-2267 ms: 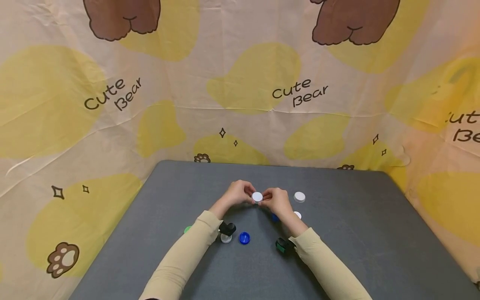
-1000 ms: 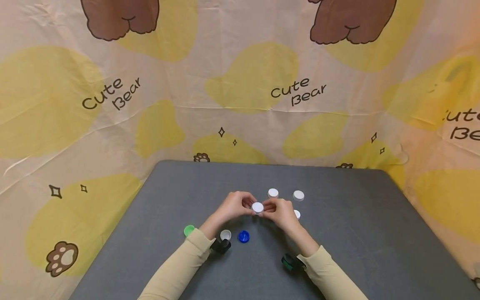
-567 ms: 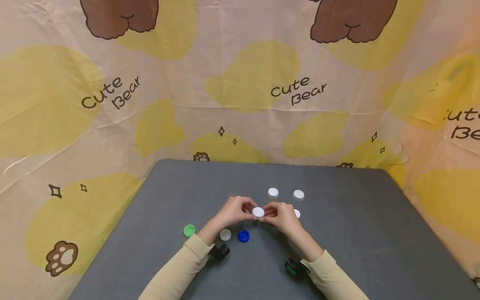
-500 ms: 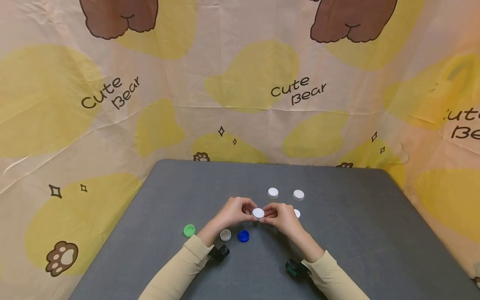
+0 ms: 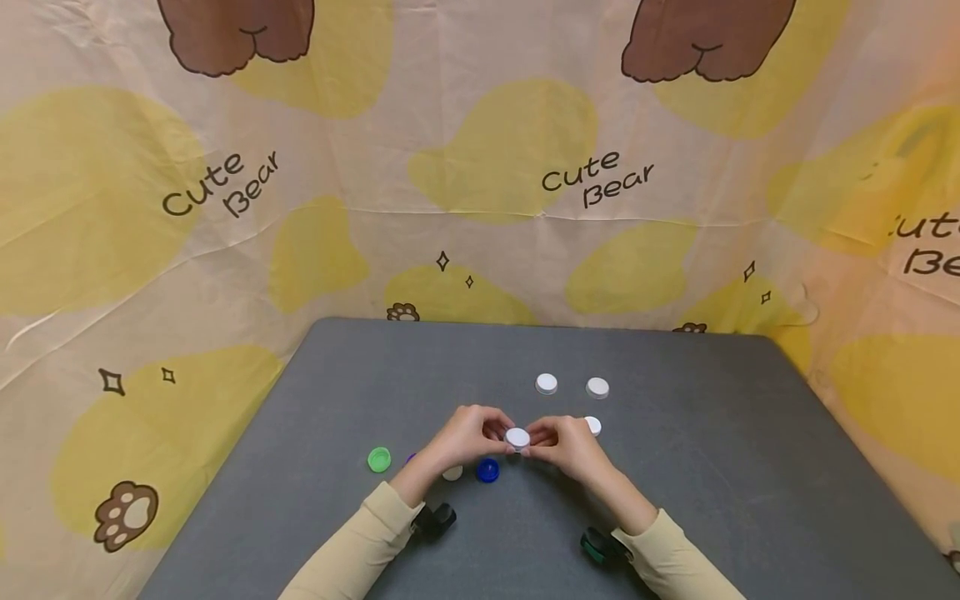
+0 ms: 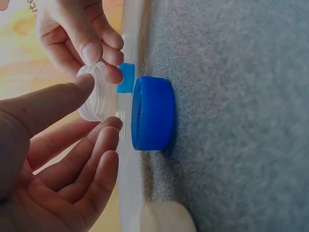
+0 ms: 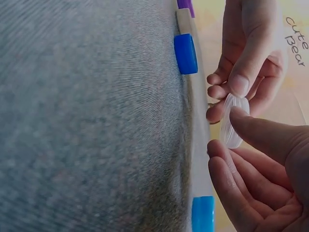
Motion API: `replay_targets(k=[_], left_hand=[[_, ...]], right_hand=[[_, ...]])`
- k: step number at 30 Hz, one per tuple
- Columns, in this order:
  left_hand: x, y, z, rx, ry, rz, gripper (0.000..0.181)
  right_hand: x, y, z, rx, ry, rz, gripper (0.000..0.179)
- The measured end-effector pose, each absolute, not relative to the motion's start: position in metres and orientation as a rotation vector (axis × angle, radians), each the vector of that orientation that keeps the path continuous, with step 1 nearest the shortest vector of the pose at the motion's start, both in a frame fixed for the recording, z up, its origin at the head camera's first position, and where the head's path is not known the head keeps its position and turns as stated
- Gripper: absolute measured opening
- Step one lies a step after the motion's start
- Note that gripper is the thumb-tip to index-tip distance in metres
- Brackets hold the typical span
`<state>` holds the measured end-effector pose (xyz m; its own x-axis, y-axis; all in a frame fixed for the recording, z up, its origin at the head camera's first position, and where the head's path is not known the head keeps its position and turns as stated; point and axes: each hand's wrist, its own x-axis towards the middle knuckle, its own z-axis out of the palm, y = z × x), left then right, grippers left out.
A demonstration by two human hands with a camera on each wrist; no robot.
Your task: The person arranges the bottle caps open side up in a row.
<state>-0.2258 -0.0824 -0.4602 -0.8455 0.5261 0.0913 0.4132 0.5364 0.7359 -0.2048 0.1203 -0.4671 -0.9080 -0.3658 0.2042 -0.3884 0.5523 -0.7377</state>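
In the head view, my left hand (image 5: 467,438) and right hand (image 5: 572,445) meet over the grey table, pinching a translucent white bottle cap (image 5: 517,439) from both sides. Thumb tips of both hands touch its ribbed rim in the left wrist view, where its hollow side shows. A dark blue bottle cap (image 5: 487,470) lies just below the hands, on the table. Beside my left wrist is an off-white cap (image 5: 452,473), partly covered by the arm. A sliver of a purple cap (image 5: 410,457) shows behind that forearm.
A green cap (image 5: 378,459) lies farther left. Two white caps, one nearer (image 5: 547,383) and one farther right (image 5: 597,387), sit beyond my right hand, and another white cap (image 5: 592,426) is beside it. The right wrist view shows a light blue cap (image 7: 203,213). A printed cloth (image 5: 480,167) hangs behind.
Both hands have drawn back toward me, with the translucent cap between them. A white cap beyond the right hand and the purple cap have come into view.
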Motion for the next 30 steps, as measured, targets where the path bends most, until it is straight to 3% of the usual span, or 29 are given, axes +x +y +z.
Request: replay_targets(k=[13,30], left_hand=[[-0.221,-0.081,-0.463,0.784,2.597,1.207,0.026],[-0.219,-0.081,-0.465,0.733,2.52,1.286,0.022]], right_hand=[[-0.201,0.129,-0.473,0.738,-2.695,1.38,0.03],[-0.202,0.134,-0.478,0.803,-2.678,1.491,0.016]])
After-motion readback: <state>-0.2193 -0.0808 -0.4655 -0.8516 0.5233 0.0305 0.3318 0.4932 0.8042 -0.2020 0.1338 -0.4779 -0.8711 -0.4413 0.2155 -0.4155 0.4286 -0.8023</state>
